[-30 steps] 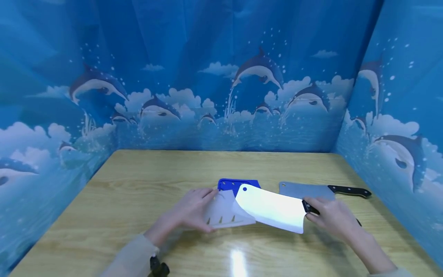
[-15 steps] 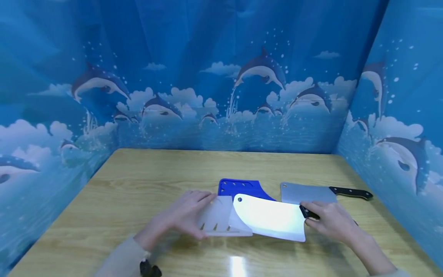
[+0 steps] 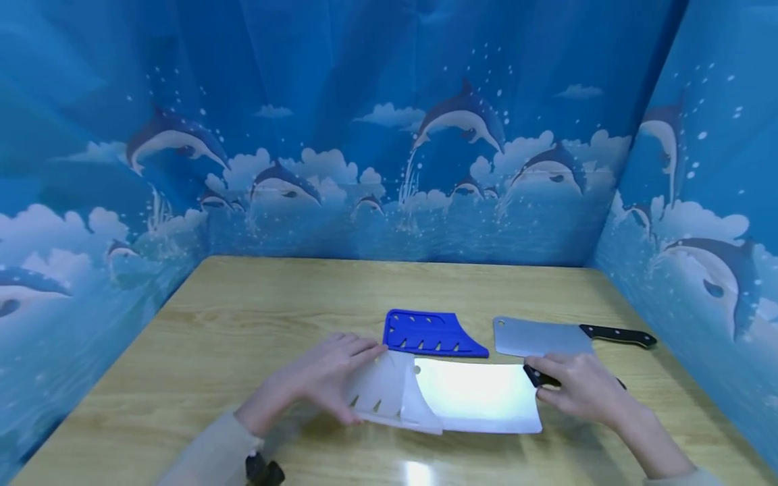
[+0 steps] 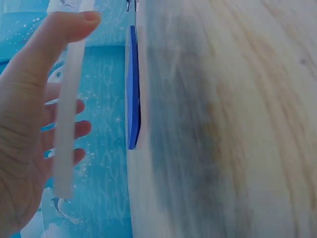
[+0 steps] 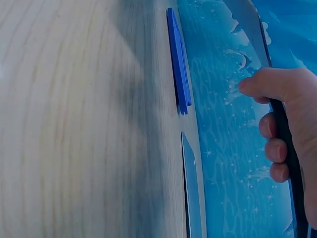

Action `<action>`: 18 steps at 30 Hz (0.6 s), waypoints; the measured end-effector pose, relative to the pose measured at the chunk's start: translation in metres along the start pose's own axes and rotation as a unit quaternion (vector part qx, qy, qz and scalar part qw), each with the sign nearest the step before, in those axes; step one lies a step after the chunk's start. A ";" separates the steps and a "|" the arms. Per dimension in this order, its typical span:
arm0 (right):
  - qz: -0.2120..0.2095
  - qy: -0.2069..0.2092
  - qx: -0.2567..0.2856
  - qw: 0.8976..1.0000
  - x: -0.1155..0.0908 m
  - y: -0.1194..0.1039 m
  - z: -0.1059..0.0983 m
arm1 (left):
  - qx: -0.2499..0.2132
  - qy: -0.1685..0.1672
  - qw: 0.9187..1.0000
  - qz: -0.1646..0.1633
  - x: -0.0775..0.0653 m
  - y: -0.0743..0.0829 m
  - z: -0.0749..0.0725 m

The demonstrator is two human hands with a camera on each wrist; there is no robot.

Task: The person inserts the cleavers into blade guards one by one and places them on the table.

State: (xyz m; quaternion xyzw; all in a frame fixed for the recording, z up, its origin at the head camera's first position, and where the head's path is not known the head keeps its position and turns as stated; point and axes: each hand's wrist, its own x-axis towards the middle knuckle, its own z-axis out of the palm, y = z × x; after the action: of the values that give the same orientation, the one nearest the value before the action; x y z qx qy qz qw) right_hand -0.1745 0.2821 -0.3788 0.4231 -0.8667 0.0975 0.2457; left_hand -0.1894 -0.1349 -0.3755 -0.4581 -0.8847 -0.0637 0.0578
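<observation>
My left hand [image 3: 328,376] grips a translucent white knife blade guard [image 3: 379,385] with a row of slots, held above the table. In the left wrist view the thumb lies on one side of the guard [image 4: 67,129] and the fingers on the other. My right hand [image 3: 580,390] grips the black handle of a cleaver [image 3: 480,398], its fingers curled round it in the right wrist view. The bright blade points left, and its holed end overlaps the guard's curved open side. How far the blade sits inside the guard, I cannot tell.
Behind the guard, a blue blade guard [image 3: 433,334] lies flat on the wooden table [image 3: 273,297]. A second cleaver [image 3: 541,336] lies right of it, handle to the right, partly hidden by my right hand. Dolphin-printed curtains [image 3: 340,101] enclose the back and sides.
Both hands have lowered the white guard and the cleaver toward me. The blade has levelled out, and its end has come to the guard's open side. The blue guard is now fully uncovered.
</observation>
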 end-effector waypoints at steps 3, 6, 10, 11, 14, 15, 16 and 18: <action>-0.018 0.006 0.010 1.000 0.001 0.000 0.002 | 0.011 -0.005 1.000 0.013 -0.001 0.002 0.003; -0.028 0.015 0.013 0.999 0.002 0.001 0.004 | 0.036 0.002 0.999 0.017 -0.002 0.003 0.004; -0.021 0.019 0.023 0.999 -0.002 0.002 0.007 | 0.053 0.021 0.998 -0.015 -0.007 0.006 0.007; -0.022 0.020 0.027 0.999 -0.003 0.003 0.008 | 0.057 0.025 0.998 -0.027 -0.009 0.007 0.008; -0.024 0.020 0.031 0.999 -0.007 0.002 0.010 | 0.062 0.036 0.996 -0.059 -0.017 0.011 0.010; -0.026 0.015 0.032 0.999 -0.008 0.002 0.009 | 0.058 0.041 0.995 -0.065 -0.020 0.012 0.011; -0.025 0.008 0.035 0.999 -0.009 0.000 0.009 | 0.054 0.047 0.995 -0.066 -0.022 0.013 0.011; -0.019 -0.014 0.045 0.999 -0.010 -0.003 0.006 | 0.039 0.063 0.995 -0.063 -0.026 0.014 0.011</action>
State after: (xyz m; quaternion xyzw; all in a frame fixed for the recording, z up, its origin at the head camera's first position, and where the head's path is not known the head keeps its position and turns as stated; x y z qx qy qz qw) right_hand -0.1691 0.2848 -0.3895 0.4514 -0.8565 0.1256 0.2167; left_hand -0.1633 -0.1461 -0.3900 -0.3938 -0.9083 -0.0613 0.1270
